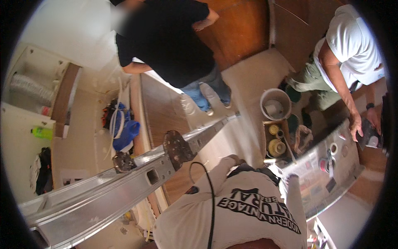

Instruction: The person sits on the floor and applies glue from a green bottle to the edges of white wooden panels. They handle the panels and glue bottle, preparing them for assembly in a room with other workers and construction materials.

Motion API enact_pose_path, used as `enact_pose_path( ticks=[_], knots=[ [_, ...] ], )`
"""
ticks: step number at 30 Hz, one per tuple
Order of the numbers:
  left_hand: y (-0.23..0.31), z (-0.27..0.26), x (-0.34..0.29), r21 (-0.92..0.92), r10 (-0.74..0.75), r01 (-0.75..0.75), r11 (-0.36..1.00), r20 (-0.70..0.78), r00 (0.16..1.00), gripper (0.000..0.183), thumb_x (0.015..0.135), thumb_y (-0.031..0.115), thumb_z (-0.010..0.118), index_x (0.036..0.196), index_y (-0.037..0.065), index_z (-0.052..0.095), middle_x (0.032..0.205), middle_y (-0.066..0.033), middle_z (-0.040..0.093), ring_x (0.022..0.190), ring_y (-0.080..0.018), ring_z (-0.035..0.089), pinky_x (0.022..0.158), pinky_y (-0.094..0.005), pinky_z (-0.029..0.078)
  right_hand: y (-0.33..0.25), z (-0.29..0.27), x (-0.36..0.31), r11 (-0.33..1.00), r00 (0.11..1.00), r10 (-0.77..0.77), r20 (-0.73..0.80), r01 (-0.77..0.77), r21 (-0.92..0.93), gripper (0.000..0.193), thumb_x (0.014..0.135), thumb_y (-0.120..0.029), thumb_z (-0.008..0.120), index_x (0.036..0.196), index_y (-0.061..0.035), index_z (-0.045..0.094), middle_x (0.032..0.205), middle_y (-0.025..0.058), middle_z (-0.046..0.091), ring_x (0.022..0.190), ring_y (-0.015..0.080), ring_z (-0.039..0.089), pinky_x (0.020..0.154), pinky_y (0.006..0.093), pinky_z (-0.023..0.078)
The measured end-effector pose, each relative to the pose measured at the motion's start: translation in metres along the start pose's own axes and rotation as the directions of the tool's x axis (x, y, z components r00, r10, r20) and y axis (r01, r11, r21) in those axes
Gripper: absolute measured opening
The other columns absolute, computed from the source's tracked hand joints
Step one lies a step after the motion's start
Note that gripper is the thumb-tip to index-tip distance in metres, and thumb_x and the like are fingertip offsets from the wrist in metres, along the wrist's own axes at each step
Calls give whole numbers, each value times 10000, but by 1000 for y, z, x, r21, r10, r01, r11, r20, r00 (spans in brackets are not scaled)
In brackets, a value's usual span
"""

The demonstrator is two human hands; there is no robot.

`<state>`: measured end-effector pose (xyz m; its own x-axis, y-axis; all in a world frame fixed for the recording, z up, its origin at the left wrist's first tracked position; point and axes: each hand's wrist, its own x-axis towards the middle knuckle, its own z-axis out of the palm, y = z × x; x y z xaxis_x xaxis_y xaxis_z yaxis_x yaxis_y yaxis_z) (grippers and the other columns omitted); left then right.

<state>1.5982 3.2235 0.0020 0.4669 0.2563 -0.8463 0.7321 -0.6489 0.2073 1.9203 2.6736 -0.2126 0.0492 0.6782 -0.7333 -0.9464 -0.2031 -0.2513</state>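
My light printed shirt (240, 207) fills the lower middle. My left sleeve reaches forward to a small blurred patch that may be my left hand (233, 159); its fingers cannot be made out. On the other side, my right sleeve (295, 195) points toward the near edge of a stained work table (306, 178), and my right hand's fingers do not show clearly. Left of me, an aluminium folding ladder (107, 199) with round rusty hinges (176, 149) slants across the view. A dark cable (211, 199) hangs in front of my shirt.
A person in black (166, 45) stands ahead on the floor. At right, a person in a white shirt (352, 41) bends over a dark flat piece (367, 130). A bucket (286, 101) and a box of yellow-topped containers (265, 141) stand by the table. Blue cloth (126, 135) lies left.
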Motion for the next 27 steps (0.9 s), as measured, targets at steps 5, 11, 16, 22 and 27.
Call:
enact_pose_path(
  ticks=[5,11,16,22,27],
  knots=[
    [75,-79,53,180,84,-100,979,95,992,493,881,427,516,1291,164,591,1366,-102,545,1291,-273,484,1087,-406,363,-11,19,-72,993,762,9,-648,-84,-84,432,840,-594,409,905,-194,558,871,41,550,757,328,518,653,554,407],
    [159,-196,59,197,206,-199,960,-18,978,480,881,469,501,1242,180,627,1305,-84,594,1236,-267,534,1055,-415,398,52,40,-115,995,747,-10,-665,71,64,541,811,-677,381,957,-190,566,917,42,587,868,356,539,747,609,389],
    [108,-260,90,176,134,-117,977,-89,987,471,885,469,497,1232,182,633,1300,-82,598,1232,-269,537,1051,-417,401,58,107,-58,966,771,55,-635,120,228,519,827,-637,411,927,-161,593,856,44,614,808,329,580,721,600,409],
    [24,-286,147,7,51,-50,999,-118,992,460,890,468,493,1221,184,640,1294,-79,603,1226,-272,540,1046,-420,405,-43,209,-9,986,744,-46,-667,143,91,422,845,-543,455,880,-143,586,810,58,595,730,304,568,640,540,419],
    [-43,-274,150,-184,-71,50,982,-111,991,452,894,468,489,1211,186,646,1288,-76,606,1222,-275,542,1042,-422,408,-121,256,32,993,724,-91,-684,119,-7,349,860,-464,491,841,-127,579,771,70,580,665,284,557,572,489,427]
  ],
)
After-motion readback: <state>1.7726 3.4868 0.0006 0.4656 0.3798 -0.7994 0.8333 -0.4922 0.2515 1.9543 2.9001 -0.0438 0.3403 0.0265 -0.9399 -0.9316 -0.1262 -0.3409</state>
